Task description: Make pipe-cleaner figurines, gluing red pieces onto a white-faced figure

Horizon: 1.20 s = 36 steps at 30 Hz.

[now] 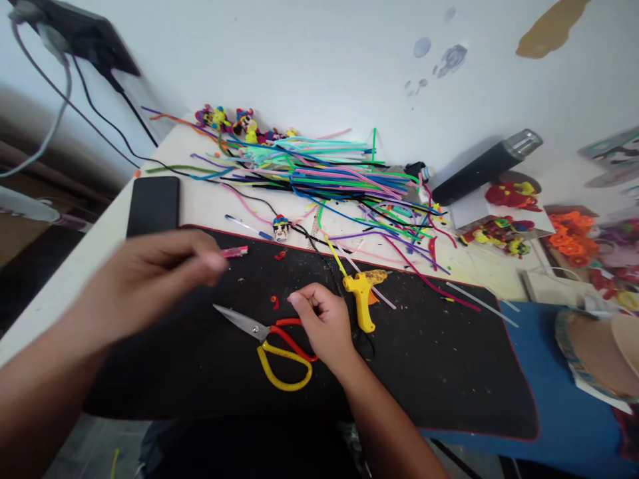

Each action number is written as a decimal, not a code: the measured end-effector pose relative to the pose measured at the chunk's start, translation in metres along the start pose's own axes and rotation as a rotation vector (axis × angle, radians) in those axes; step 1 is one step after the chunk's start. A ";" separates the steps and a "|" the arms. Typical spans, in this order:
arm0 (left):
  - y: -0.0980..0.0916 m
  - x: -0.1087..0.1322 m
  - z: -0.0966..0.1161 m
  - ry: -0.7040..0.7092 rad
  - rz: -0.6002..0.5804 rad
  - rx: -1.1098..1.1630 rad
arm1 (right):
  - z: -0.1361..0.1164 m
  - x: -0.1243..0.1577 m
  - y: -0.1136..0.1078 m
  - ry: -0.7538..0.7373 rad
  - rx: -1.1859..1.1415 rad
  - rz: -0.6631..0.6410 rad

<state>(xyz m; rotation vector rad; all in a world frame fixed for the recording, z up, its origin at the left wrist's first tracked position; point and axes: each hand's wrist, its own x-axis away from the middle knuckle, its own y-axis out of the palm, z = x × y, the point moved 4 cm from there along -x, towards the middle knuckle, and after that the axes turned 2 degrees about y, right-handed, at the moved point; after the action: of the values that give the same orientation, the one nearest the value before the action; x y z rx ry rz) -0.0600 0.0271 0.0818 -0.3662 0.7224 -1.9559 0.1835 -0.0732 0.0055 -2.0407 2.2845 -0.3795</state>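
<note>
My left hand (pixel 160 276), blurred by motion, is over the left part of the black mat (pixel 170 359). Its thumb and index finger come together, and whatever they may hold is hidden. Just beyond its fingertips shows a pink lighter (pixel 235 252); whether they touch, I cannot tell. Above the scissors, my right hand (pixel 324 322) is closed in a pinch, its contents too small to make out. The scissors (pixel 257 330), with one red and one yellow handle, lie partly under it. Small red curled pieces (pixel 274 303) rest nearby. A yellow glue gun (pixel 363 299) is right of that hand.
Many coloured pipe cleaners (pixel 319 176) pile up along the wall. A doll head (pixel 281 227), a pen (pixel 249 227) and a black phone (pixel 154 203) lie beyond the mat. A dark flask (pixel 484 166) leans at the right, near a box of small figures (pixel 499 233).
</note>
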 end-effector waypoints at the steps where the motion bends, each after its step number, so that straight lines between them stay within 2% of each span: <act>1: 0.016 0.001 0.006 0.082 -0.072 -0.061 | 0.001 0.000 0.000 0.002 -0.010 0.004; 4: 0.056 0.002 0.014 0.293 -0.214 -0.176 | 0.004 0.002 -0.001 0.019 -0.051 0.010; 6: 0.070 0.002 0.009 0.339 -0.285 -0.194 | 0.007 0.004 -0.002 0.037 -0.062 0.007; 8: 0.076 0.001 0.002 0.358 -0.326 -0.197 | 0.008 0.004 -0.001 0.046 -0.062 0.007; 18: 0.088 -0.004 0.001 0.386 -0.362 -0.199 | 0.003 0.002 0.000 0.031 -0.017 -0.002; 25: 0.087 -0.015 -0.003 0.436 -0.381 -0.257 | -0.001 0.002 0.001 -0.024 0.011 -0.017; 36: 0.080 -0.052 -0.008 0.519 -0.401 -0.404 | -0.001 0.002 0.002 -0.022 0.060 -0.040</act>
<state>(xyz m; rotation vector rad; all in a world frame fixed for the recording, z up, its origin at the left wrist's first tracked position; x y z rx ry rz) 0.0166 0.0484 0.0283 -0.2541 1.4850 -2.3079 0.1817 -0.0748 0.0059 -2.0545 2.1945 -0.4203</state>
